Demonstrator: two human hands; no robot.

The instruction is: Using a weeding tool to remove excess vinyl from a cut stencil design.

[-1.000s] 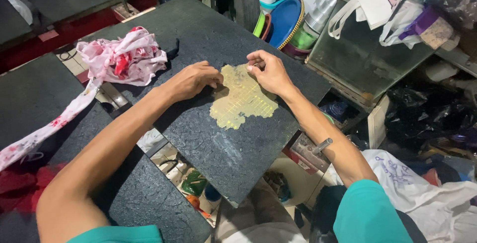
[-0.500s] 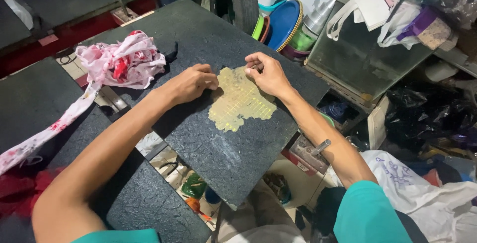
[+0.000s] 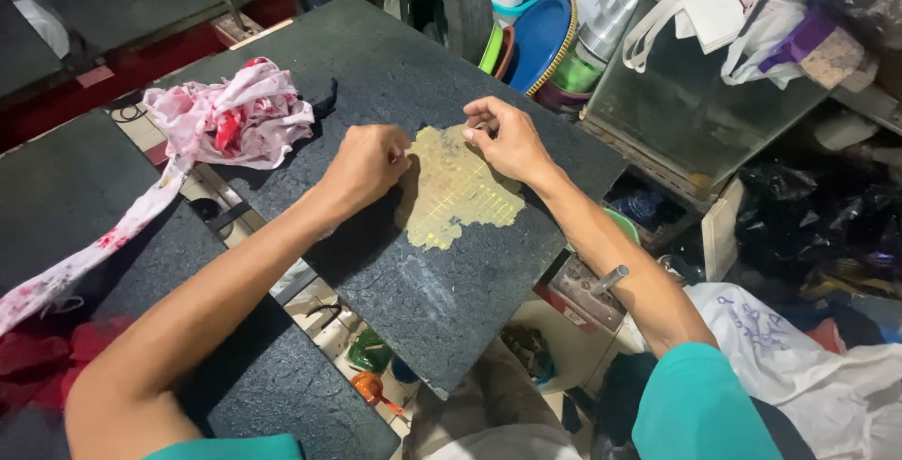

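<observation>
Yellowish gridded sheet (image 3: 453, 192) lies flat on the dark board (image 3: 395, 75), near its right edge, roughly mid-length. Our right hand (image 3: 507, 139) pinches the sheet's top edge between thumb and fingertips. Our left hand (image 3: 366, 161) is curled, knuckles pressing the sheet's left edge; can't tell if it grips anything. Pink-and-white cloth (image 3: 230, 117) sits bunched at the board's left corner, well apart.

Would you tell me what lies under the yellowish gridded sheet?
The yellowish gridded sheet lies flat on the dark speckled board; both hands cover its upper edges, hiding whatever is beneath.
</observation>
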